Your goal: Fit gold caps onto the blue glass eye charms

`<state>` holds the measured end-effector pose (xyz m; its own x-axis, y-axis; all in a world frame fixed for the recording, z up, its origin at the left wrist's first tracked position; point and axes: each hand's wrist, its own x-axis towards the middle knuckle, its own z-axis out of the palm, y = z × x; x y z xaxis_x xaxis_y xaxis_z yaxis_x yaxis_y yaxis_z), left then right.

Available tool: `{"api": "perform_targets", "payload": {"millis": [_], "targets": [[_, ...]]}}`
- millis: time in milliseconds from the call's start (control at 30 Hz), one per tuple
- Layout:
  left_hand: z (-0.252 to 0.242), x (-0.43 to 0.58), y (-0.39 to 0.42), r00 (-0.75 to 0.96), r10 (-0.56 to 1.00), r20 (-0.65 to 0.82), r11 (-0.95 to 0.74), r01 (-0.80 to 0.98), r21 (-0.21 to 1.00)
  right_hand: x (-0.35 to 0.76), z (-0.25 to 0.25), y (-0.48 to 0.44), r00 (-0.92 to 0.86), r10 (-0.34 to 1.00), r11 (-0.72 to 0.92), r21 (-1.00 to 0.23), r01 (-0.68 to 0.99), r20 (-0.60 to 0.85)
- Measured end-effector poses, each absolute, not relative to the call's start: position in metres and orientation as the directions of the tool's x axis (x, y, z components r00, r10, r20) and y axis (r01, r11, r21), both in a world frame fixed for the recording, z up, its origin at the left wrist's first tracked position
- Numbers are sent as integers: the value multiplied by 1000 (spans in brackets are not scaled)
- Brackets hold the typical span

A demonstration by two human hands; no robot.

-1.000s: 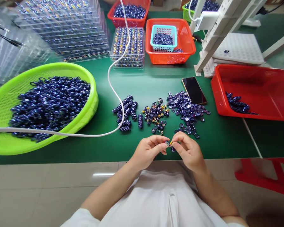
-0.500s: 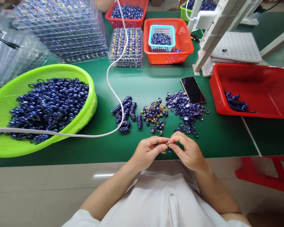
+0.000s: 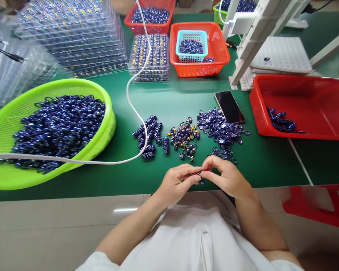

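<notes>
A small piece (image 3: 202, 181) is pinched at the table's (image 3: 121, 180) near edge between the nearly closed left hand (image 3: 175, 183) and right hand (image 3: 229, 177), presumably for steadiness, dark caps (image 3: 223, 130) being heaped beyond, seemingly for reach.

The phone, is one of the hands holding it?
No, the phone lies on the green table, while the left hand and right hand pinch a small dark piece.
</notes>
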<state>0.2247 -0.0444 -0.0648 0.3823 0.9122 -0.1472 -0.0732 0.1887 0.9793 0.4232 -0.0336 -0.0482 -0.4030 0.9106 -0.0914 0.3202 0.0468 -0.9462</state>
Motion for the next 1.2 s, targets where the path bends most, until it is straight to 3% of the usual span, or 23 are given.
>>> {"api": "perform_targets", "payload": {"millis": [133, 267, 533, 767, 1000, 1200], "targets": [[-60, 227, -43, 329, 901, -283, 338, -123, 933, 419, -47, -32, -382, 924, 134, -925, 357, -13], [-63, 226, -40, 264, 881, -392, 452, -222, 864, 421, -58, -34, -356, 920, 286, -902, 323, 164], [-66, 229, -32, 257, 832, -492, 555, -408, 725, 430, -81, -46, -448, 825, 495, -823, 278, 344], [-59, 235, -34, 251, 822, -511, 568, -426, 704, 424, -86, -47, -432, 741, 665, -648, 371, 513], [-58, 235, -36, 223, 828, -514, 556, -445, 702, 417, -88, -49, -407, 690, 724, -566, 396, 598], [-67, 236, -42, 230, 857, -461, 515, -385, 766, 406, -85, -57, -203, 781, 612, -661, 435, 590]]}}
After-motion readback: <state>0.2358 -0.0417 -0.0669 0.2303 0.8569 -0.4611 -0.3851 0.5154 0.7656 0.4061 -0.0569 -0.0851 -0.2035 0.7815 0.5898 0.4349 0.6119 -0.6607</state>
